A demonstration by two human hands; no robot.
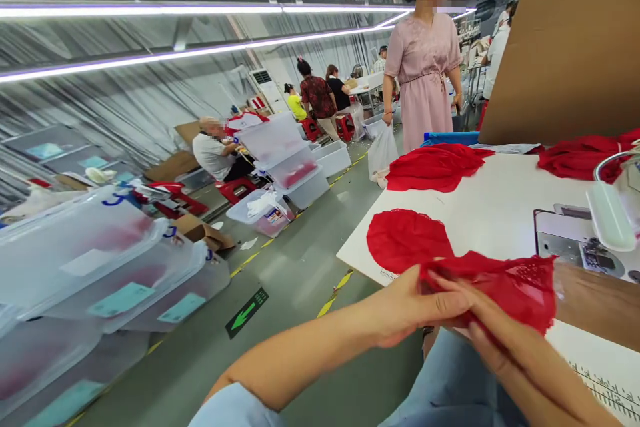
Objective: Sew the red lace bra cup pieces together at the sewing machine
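Observation:
Sheer red fabric with a lace edge (525, 283) is bunched between my two hands, close to the front edge of a white sewing table (505, 213). My left hand (420, 307) grips its left end, thumb pointing right. My right hand (495, 320) overlaps the left fingers and presses on the same cloth; some fingertips are hidden in the folds. Just beyond my left hand lies a rounded red fabric piece (410, 237). Farther back sits a red fabric pile (440, 165), with another red heap (585, 157) to its right.
A sewing machine (583, 240) stands at the right, below a cardboard sheet (565, 60). Stacked clear plastic bins (90, 260) line the left aisle. A person in a pink dress (425, 80) stands beyond the table, holding a white bag (383, 147). Other people sit farther back.

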